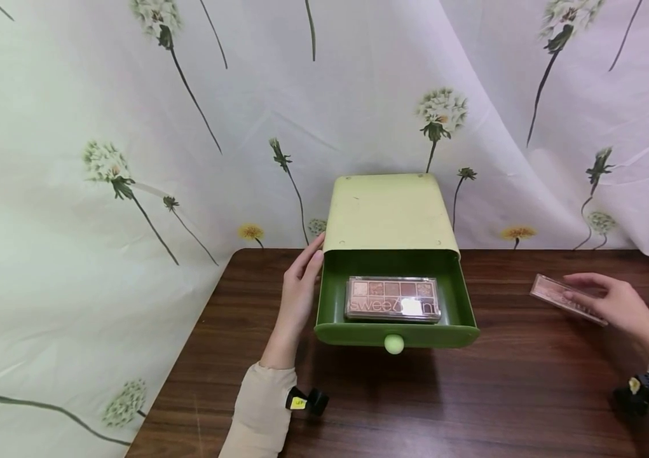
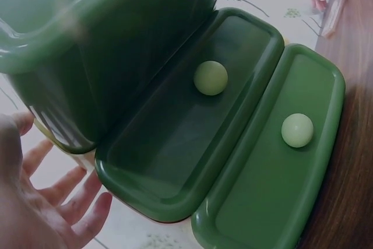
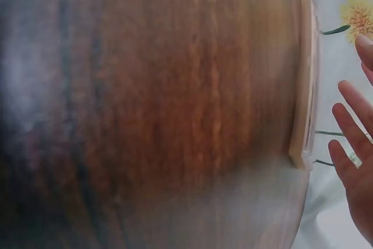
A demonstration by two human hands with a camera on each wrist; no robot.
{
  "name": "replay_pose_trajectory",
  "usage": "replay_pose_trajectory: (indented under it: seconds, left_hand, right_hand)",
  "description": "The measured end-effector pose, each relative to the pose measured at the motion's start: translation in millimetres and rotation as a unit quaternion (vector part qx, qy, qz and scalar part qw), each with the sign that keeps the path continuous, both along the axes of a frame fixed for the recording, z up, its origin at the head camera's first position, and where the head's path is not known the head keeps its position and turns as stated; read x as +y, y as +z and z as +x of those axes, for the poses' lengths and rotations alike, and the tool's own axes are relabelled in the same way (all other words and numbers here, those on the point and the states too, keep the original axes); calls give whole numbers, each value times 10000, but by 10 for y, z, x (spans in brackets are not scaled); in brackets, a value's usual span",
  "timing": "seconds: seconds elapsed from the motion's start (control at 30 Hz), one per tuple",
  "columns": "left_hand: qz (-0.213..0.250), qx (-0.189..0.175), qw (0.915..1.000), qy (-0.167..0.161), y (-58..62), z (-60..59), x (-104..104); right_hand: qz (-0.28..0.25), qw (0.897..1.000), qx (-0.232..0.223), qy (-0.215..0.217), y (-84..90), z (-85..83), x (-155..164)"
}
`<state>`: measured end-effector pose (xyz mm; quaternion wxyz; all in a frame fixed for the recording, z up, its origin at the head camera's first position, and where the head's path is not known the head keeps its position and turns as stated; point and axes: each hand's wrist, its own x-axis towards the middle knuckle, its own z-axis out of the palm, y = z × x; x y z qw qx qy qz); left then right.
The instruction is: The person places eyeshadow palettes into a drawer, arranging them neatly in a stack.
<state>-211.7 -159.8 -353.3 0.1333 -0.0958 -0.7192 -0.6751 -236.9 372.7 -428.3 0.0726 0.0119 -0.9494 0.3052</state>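
Note:
A small drawer cabinet (image 1: 389, 213) with a pale yellow-green shell has its green top drawer (image 1: 335, 334) pulled out. In that drawer lies an eyeshadow palette (image 1: 393, 299) with a clear lid and lettering. My left hand (image 1: 299, 289) is at the cabinet's left side, fingers spread and extended along it in the left wrist view. At the right, a second eyeshadow palette (image 1: 553, 291) lies on the table. Over its right part is my right hand (image 1: 618, 305); the right wrist view shows its fingers spread and apart from the palette (image 3: 305, 86).
Two lower drawers with round knobs, the middle drawer (image 2: 169, 144) and the bottom drawer (image 2: 262, 185), are closed. The dark wooden table (image 1: 507, 394) ends at a white curtain (image 1: 215, 127) printed with dandelions. Each sleeve carries a black wrist camera (image 1: 317, 402).

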Motion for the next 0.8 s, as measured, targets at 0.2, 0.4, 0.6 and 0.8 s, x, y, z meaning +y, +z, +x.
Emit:
replay_pose_trajectory:
  seconds: [0.2, 0.4, 0.6, 0.8]
  left_hand:
    - [67, -26, 10000, -8, -9, -3, 12]
    - [75, -18, 10000, -12, -9, -11, 19]
    - [49, 1, 10000, 13, -4, -11, 16]
    - [48, -23, 10000, 30, -3, -5, 7]
  right_hand:
    - [-30, 9998, -130, 151, -59, -58, 98]
    - [128, 9992, -173, 340, -100, -77, 142]
    - [205, 9981, -424, 407, -113, -81, 124]
    - [181, 9966, -611, 524, -143, -96, 110]
